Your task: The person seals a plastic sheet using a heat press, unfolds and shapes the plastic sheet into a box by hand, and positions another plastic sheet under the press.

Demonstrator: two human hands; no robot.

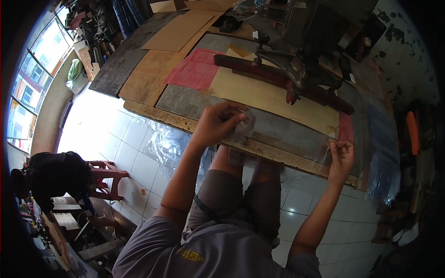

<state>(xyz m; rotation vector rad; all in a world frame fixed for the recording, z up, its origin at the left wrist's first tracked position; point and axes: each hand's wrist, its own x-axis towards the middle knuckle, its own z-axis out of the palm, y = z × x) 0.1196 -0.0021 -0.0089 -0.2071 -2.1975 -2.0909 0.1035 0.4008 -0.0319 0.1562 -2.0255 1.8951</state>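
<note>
My left hand [217,123] is closed in a pinch on one end of a clear plastic sheet [247,128] over the front edge of the worktable. Farther right, my right hand [341,157] pinches the sheet's other end with its fingertips. The see-through sheet spans between the hands, its outline hard to make out. Just beyond my hands a cream-coloured sheet [273,100] lies on a grey plate [185,100], with pink pieces [194,68] at its ends. Above it sits a machine's long dark red bar [264,75].
Brown cardboard [181,30] lies at the back left of the table. A stack of clear bluish plastic [384,153] hangs over the right edge. More crumpled plastic [169,143] is below the table. A red stool [109,178] with a black bag [58,175] stands left.
</note>
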